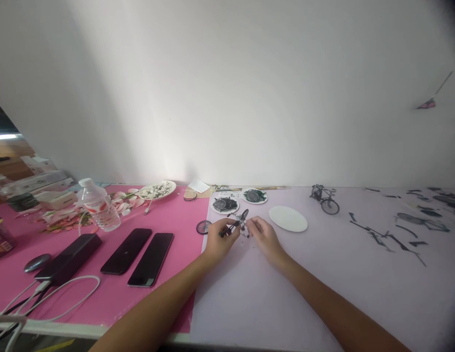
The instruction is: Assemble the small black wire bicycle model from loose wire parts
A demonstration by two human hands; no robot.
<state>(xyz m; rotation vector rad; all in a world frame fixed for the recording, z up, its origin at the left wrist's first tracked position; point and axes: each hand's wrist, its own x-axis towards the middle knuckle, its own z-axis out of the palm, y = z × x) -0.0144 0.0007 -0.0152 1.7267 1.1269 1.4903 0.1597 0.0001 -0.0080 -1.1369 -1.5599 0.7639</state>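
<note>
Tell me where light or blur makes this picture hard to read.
Head view: soft light with a paler band on the wall; dark corners at right; loose dark parts at far right look smeared; fine detail near the left hand's fingers is soft.

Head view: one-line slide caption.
Both hands, left and right, work on a miniature bicycle beside a loose wheel.

No text, brand, number or sign readable anywhere. Purple packet [2, 240] by left edge of worktop [176, 298] showing yellow and pale print, blurring too much to read. Clear bottle [101, 210], standing toward far left corner, carrying red marks, forming no readable word. Right-hand phone [151, 259] of pair, lying between bottle and near edge, showing small pale patch at lower end, staying illegible.
</note>
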